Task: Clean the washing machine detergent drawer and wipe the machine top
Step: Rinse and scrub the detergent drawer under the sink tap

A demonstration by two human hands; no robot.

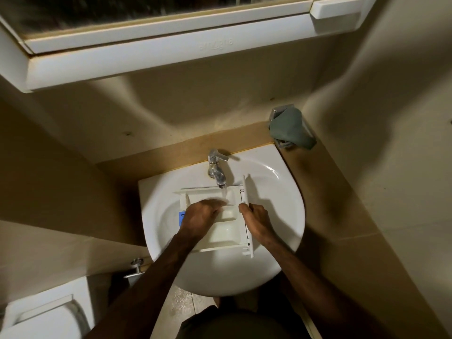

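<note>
Drawer (226, 232) in sink (291, 206), frame centre, under tap (217, 171). Right hand (256, 220) grips its front panel; left hand (201, 215) inside, fingers flat, blurred.

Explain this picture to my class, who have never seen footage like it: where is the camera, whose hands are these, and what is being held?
The one picture comes from a camera worn on a person's head, looking down at their own bare hands; there is no robot. They stand at a white sink with water running from the tap. Over the basin lies a white detergent drawer from a washing machine. The right hand grips its front panel, while the left hand reaches into its compartments, blurred. A green cloth hangs on the wall behind.
</note>
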